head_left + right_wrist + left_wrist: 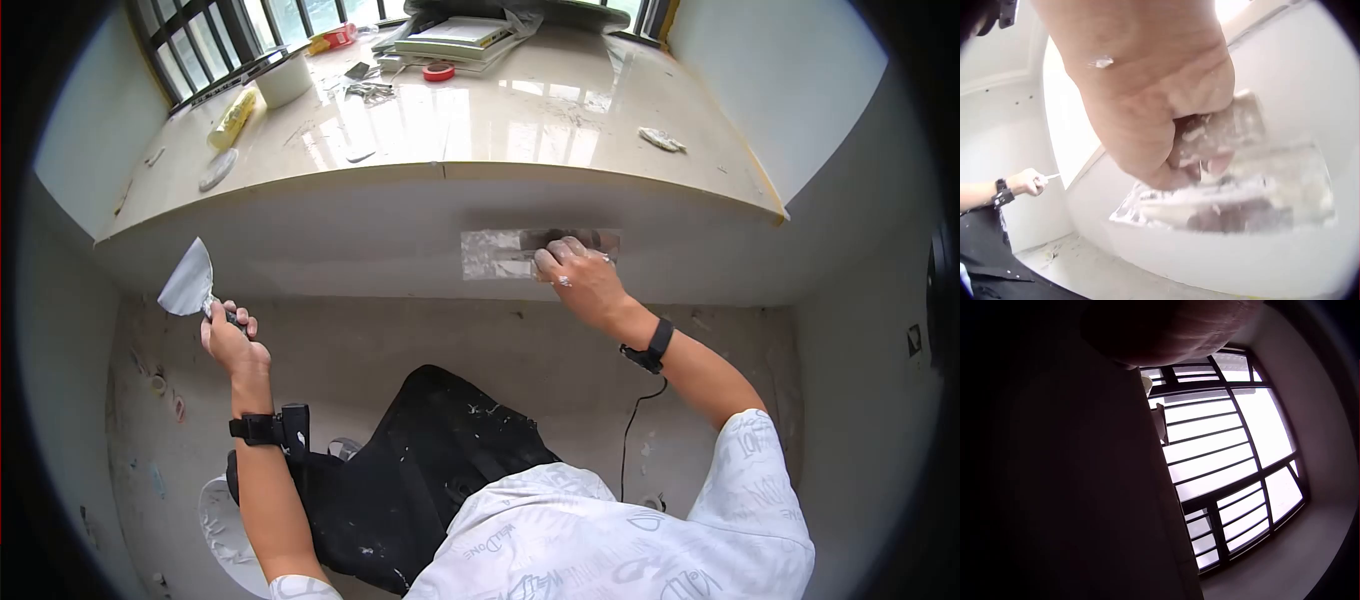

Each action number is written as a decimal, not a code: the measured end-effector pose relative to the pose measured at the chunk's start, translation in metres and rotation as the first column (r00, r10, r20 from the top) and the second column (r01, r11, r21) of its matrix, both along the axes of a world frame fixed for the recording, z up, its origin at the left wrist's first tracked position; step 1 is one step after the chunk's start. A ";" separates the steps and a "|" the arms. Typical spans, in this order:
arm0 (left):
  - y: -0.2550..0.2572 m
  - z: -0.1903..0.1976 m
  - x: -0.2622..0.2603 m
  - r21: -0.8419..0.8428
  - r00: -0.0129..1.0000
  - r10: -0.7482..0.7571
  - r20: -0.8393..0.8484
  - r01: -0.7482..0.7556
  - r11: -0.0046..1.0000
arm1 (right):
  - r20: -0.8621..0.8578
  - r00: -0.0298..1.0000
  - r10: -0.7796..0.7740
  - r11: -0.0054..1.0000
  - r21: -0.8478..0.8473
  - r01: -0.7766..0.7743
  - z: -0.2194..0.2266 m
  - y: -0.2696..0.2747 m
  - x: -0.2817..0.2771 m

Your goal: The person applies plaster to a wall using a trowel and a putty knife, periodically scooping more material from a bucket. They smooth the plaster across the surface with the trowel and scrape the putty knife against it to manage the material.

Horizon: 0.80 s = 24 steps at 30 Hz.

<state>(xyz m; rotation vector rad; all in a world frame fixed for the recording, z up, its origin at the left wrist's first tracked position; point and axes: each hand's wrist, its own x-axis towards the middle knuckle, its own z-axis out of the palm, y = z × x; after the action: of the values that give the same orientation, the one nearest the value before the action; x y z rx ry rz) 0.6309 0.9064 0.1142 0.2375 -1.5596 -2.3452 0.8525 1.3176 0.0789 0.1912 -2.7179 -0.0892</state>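
Working below a window ledge (pixel 550 110), a person curls the right hand (pixel 585 280) round the handle of a flat trowel (pixel 488 256), its blade against the pale wall (pixel 350 235) and its long axis running from 9 to 3 o'clock. The blade shows mainly toward 9 o'clock from the grip; the right hand is the nearer. The left hand (pixel 232 342), fingers wrapped round its handle, holds a putty knife (pixel 189 280) pointing toward 11 o'clock, well apart from the trowel. On the ledge, near 12 o'clock from the left hand, sits a white tub (pixel 285 82), its contents unclear.
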 end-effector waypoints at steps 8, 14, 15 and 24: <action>0.005 0.012 0.004 0.184 0.999 -0.007 -0.052 0.017 0.983 | -0.165 0.982 -0.090 0.963 0.238 0.128 0.030 -0.031 -0.086; 0.008 0.003 0.003 0.229 0.996 -0.041 -0.081 0.059 0.972 | -0.135 0.989 -0.053 0.947 0.307 0.093 0.000 -0.052 -0.099; 0.010 0.003 0.003 0.219 0.995 -0.047 -0.084 0.064 0.974 | -0.110 0.993 -0.036 0.947 0.314 0.069 -0.013 -0.053 -0.102; 0.010 0.017 0.008 0.242 1.000 -0.026 -0.004 0.026 0.970 | -0.029 0.990 -0.139 0.946 0.290 0.142 -0.005 -0.093 -0.107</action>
<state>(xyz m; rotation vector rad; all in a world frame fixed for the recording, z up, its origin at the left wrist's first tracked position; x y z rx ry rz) 0.6389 0.9162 0.1315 0.2728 -1.2801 -2.5553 0.7458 1.2244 0.0738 0.0802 -2.6951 -0.5336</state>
